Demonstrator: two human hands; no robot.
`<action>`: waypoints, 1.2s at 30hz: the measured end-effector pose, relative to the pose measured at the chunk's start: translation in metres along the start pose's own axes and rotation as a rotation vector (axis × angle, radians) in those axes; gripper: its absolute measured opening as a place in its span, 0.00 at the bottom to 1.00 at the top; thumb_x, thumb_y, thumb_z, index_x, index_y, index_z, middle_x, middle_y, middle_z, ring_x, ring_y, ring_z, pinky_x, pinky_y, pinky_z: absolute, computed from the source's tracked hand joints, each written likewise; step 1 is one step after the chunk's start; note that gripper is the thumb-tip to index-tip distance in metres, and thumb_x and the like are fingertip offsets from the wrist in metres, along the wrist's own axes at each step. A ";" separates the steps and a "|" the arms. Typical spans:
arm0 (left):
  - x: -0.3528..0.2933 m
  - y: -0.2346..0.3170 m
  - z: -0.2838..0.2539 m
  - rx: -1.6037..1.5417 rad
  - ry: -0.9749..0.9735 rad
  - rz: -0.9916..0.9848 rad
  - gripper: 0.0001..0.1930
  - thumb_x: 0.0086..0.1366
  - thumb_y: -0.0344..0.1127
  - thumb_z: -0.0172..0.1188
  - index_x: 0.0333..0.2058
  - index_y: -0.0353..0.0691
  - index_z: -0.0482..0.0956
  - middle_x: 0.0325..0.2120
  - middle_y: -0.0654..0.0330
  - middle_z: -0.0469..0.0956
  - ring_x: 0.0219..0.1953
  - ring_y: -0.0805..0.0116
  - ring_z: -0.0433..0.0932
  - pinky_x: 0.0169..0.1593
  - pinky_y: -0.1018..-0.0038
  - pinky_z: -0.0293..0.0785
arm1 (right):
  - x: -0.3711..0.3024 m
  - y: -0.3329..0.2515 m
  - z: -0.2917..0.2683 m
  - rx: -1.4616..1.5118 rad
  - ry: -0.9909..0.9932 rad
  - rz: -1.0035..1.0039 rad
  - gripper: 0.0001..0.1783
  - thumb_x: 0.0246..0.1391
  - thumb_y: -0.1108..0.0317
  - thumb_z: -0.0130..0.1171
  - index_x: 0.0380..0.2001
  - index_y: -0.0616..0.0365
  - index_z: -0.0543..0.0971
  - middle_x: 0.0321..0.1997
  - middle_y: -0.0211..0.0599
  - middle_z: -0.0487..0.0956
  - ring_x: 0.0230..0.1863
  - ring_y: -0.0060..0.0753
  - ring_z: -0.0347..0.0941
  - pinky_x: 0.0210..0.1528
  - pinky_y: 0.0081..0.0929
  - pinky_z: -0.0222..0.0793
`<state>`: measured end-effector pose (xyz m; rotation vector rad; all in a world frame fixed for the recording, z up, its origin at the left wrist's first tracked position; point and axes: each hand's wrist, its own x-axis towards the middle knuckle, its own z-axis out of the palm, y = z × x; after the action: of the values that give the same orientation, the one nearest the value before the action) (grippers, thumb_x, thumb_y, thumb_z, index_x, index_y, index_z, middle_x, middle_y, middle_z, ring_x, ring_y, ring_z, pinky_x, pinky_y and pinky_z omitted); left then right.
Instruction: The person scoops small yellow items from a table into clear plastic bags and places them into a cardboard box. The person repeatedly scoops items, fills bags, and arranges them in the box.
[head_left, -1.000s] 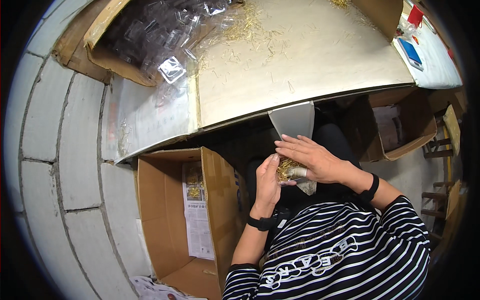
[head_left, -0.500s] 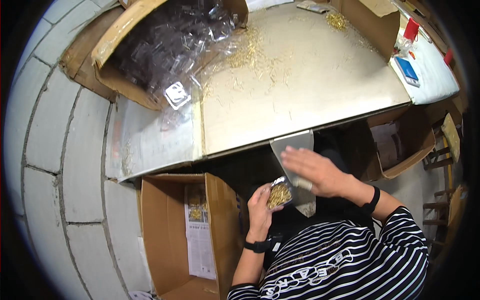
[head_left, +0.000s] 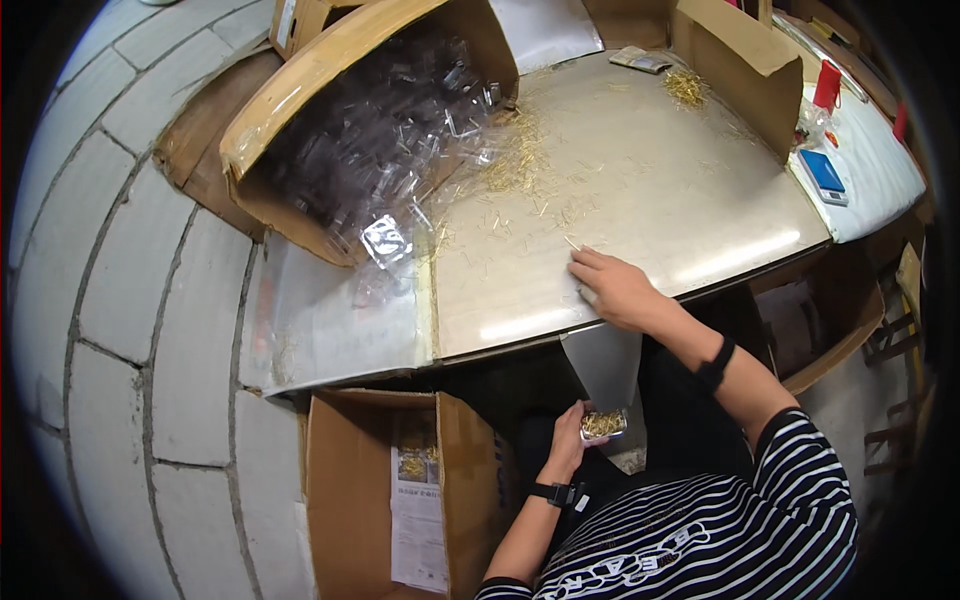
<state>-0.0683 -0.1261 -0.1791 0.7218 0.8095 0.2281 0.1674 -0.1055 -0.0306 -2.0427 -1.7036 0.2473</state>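
Observation:
Down by my lap, my left hand (head_left: 566, 440) is wrapped round a small clear plastic box (head_left: 604, 437) filled with thin gold-coloured metal pins (head_left: 602, 425). The box sits under a grey metal chute (head_left: 603, 362) that hangs from the table's front edge. My right hand (head_left: 618, 288) rests on the table top near that edge, above the chute, with its fingers stretched out to the left. A single pin (head_left: 571, 242) lies right beside its fingertips; whether they touch it I cannot tell.
A big cardboard box (head_left: 345, 130) on its side spills clear plastic boxes (head_left: 400, 115) at the table's left. Loose pins (head_left: 515, 160) scatter beside it, and a pile (head_left: 686, 88) lies far right. A blue scale (head_left: 822, 176) stands at right; an open carton (head_left: 375, 490) stands below left.
My right hand has moved up from above the filled box onto the table top. My left hand has lowered the box and brought it to the right, under the chute. The view has shifted.

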 end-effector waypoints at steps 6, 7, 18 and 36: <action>0.011 0.005 0.025 0.041 -0.045 -0.020 0.20 0.71 0.44 0.38 0.47 0.33 0.70 0.38 0.55 0.77 0.33 0.66 0.81 0.27 0.71 0.82 | -0.025 0.011 -0.012 0.154 0.245 0.019 0.26 0.58 0.68 0.49 0.60 0.59 0.64 0.66 0.47 0.61 0.66 0.46 0.56 0.65 0.36 0.55; 0.013 0.003 0.024 0.041 -0.042 -0.024 0.20 0.71 0.44 0.39 0.47 0.33 0.70 0.39 0.55 0.77 0.34 0.65 0.81 0.27 0.71 0.82 | -0.027 0.002 -0.004 0.030 0.219 -0.049 0.26 0.58 0.67 0.49 0.60 0.58 0.64 0.65 0.46 0.61 0.67 0.46 0.55 0.65 0.38 0.54; 0.012 0.004 0.030 -0.048 -0.095 -0.030 0.19 0.71 0.43 0.36 0.49 0.36 0.68 0.39 0.55 0.78 0.35 0.66 0.81 0.27 0.73 0.82 | -0.137 -0.040 -0.023 0.049 0.102 -0.211 0.27 0.39 0.78 0.60 0.48 0.62 0.72 0.55 0.47 0.72 0.58 0.46 0.68 0.56 0.36 0.67; -0.053 0.030 0.035 0.035 -0.108 0.077 0.14 0.69 0.40 0.48 0.46 0.37 0.73 0.35 0.58 0.78 0.30 0.72 0.80 0.24 0.76 0.80 | -0.175 -0.037 0.019 0.250 -0.031 -0.214 0.26 0.46 0.72 0.59 0.52 0.61 0.70 0.55 0.46 0.72 0.57 0.46 0.68 0.58 0.40 0.65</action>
<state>-0.0769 -0.1451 -0.1117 0.7923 0.6854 0.2425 0.0892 -0.2657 -0.0579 -1.6727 -1.7942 0.4007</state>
